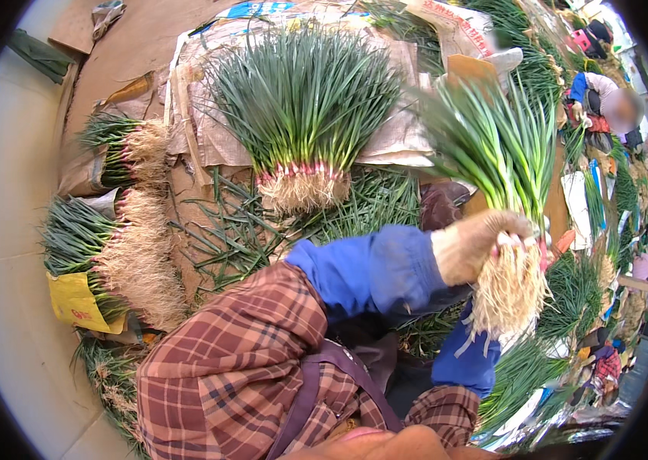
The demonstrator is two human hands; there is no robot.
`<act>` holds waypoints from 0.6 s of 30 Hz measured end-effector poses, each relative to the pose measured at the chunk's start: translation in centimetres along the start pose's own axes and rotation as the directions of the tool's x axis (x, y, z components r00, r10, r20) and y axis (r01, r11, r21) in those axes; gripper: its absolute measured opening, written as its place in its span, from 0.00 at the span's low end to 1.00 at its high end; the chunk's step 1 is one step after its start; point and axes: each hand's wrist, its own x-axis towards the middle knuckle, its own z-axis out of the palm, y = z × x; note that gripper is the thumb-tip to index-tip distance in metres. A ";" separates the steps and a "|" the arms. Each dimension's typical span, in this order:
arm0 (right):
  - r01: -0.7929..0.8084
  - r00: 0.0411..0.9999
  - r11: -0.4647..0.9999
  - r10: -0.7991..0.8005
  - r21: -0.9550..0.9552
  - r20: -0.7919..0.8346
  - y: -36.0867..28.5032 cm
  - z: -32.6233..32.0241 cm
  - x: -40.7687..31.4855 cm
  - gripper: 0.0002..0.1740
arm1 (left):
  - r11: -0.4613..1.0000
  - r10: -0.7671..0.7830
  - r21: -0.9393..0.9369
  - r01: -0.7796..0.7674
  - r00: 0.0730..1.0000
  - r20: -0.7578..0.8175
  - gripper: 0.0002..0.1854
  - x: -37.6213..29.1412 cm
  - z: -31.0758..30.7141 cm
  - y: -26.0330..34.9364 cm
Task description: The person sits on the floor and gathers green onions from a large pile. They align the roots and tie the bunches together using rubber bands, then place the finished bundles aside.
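Observation:
My left hand [479, 244], in a blue oversleeve, grips a bunch of scallions [505, 167] just above the bulbs. Their green leaves point up and away, slightly blurred, and the pale roots [508, 290] hang below my fingers. My right forearm [465, 359], also in a blue sleeve, rises behind those roots, which hide the right hand. A large fanned pile of scallions [309, 109] lies before me on woven sacking [215, 138], its root ends towards me.
Loose green leaves [370, 198] litter the ground. More bundled scallions [79, 236] line the left side, near a yellow printed sheet [79, 302] and a pale wall [7, 201]. At right, another person [600, 98] bends among further scallion heaps [571, 293].

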 end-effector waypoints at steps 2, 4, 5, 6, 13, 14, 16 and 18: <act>0.038 0.998 0.999 -0.038 -0.013 -0.047 -0.4 -0.2 2.9 0.37 | 0.982 0.092 0.176 -0.068 0.987 -0.129 0.15 -1.2 1.8 3.9; 0.061 0.990 0.997 -0.067 -0.049 -0.123 -0.7 -0.5 5.3 0.39 | 0.835 0.193 0.548 -0.061 0.964 -0.186 0.21 -1.7 1.6 9.4; 0.073 0.983 0.995 -0.085 -0.074 -0.165 -1.2 -0.4 6.2 0.40 | 0.569 0.398 0.812 -0.129 0.907 -0.135 0.13 -1.9 1.8 12.2; 0.092 0.970 0.991 -0.112 -0.097 -0.218 -2.0 -0.2 6.8 0.40 | 0.533 0.446 0.841 -0.097 0.876 -0.181 0.11 -2.6 1.9 15.0; 0.219 0.959 0.966 -0.239 0.134 0.153 -11.2 9.0 10.1 0.30 | -0.053 0.499 0.983 -0.173 0.849 0.176 0.15 -5.9 -5.5 28.6; 0.153 0.932 0.986 -0.166 0.065 0.323 -13.9 11.0 10.6 0.30 | 0.047 0.466 0.999 0.009 0.884 -0.030 0.31 -7.2 -7.5 29.4; 0.109 0.938 0.908 -0.228 0.405 0.259 -13.7 17.8 12.6 0.30 | 0.372 0.473 0.928 -0.020 0.864 -0.171 0.35 -8.5 -12.1 27.1; -0.103 0.902 0.771 -0.193 0.628 0.386 -18.6 22.6 10.9 0.31 | 0.634 0.509 0.769 -0.084 0.793 -0.333 0.38 -12.7 -19.0 25.4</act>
